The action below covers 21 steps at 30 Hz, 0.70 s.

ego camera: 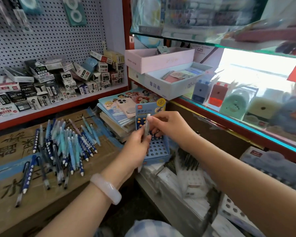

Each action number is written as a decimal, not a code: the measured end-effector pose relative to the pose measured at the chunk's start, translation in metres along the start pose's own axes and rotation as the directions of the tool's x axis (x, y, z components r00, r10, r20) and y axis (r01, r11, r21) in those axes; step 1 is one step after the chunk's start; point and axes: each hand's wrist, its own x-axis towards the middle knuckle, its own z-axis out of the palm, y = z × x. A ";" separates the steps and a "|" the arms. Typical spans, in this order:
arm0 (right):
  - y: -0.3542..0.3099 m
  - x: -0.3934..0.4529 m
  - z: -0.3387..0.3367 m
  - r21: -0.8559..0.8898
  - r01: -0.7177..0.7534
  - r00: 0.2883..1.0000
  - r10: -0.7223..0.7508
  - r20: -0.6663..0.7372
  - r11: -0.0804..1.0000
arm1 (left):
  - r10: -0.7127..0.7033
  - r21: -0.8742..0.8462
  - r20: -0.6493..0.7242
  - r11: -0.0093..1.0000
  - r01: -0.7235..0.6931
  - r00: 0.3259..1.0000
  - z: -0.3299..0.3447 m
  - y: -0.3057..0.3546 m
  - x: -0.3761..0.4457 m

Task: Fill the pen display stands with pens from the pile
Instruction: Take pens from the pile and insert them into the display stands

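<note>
Insertion step: left hand (138, 142) and right hand (167, 124) both pinch pale pen (146, 124) upright over blue display stand (158, 149); few holes filled; next, seat tip in empty hole, then fetch from pen pile (61, 146) on cardboard box (12, 211)

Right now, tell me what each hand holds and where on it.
Both hands hold one pale pen upright over the blue display stand: the right hand pinches its top end, the left hand grips its lower part.

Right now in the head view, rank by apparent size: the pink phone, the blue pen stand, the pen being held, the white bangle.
1. Blue pen stand
2. Pink phone and white bangle: alike; the bangle is nearer, so unsure
3. Held pen, mostly hidden by fingers
</note>
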 end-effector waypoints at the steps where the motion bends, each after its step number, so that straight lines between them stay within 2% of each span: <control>1: -0.005 -0.007 -0.009 0.021 -0.002 1.000 0.002 -0.025 1.000 | 0.034 0.011 0.011 0.999 -0.034 0.999 0.009 0.008 -0.001; 6: -0.011 -0.048 -0.060 0.035 -0.024 0.991 0.029 -0.130 0.999 | 0.128 -0.011 0.110 0.992 -0.127 0.986 0.050 0.038 -0.012; 9: -0.006 -0.077 -0.099 0.001 -0.044 0.972 0.043 -0.230 0.999 | 0.078 -0.004 0.190 0.997 -0.079 0.979 0.077 0.046 -0.019; 14: 0.020 -0.132 -0.159 -0.305 -0.155 0.920 0.025 -0.390 0.940 | 0.033 0.063 0.307 0.996 -0.055 0.951 0.121 0.047 -0.033; 21: 0.066 -0.194 -0.184 -0.411 -0.293 0.838 0.024 -0.546 0.863 | 0.078 0.313 0.437 0.921 -0.233 0.896 0.157 0.035 -0.054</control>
